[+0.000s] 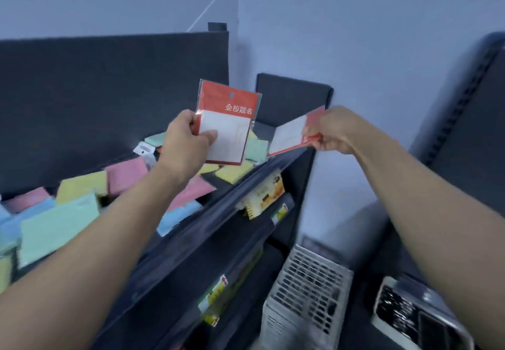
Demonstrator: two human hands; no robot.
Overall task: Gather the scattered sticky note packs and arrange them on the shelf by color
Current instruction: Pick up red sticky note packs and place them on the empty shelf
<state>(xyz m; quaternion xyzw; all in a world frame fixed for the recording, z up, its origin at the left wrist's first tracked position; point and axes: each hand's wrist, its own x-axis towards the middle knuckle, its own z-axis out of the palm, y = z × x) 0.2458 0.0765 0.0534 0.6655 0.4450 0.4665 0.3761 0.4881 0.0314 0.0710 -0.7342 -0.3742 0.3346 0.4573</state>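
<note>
My left hand [185, 142] pinches a red-and-white sticky note pack [228, 122] by its lower left corner and holds it upright above the shelf. My right hand [332, 131] grips a second red-and-white pack [291, 135] by its red end; it lies tilted, almost flat, over the right end of the dark shelf [237, 185]. Below both hands the top shelf holds several scattered packs: pink [127, 174], yellow [82, 187], green [58, 226] and blue [179, 214].
A dark back panel [109, 90] rises behind the shelf. Lower tiers carry boxed goods [266, 195] and labelled packets [216, 300]. A white perforated basket [306, 289] stands on the floor at the right, with a grey crate [415, 314] beside it.
</note>
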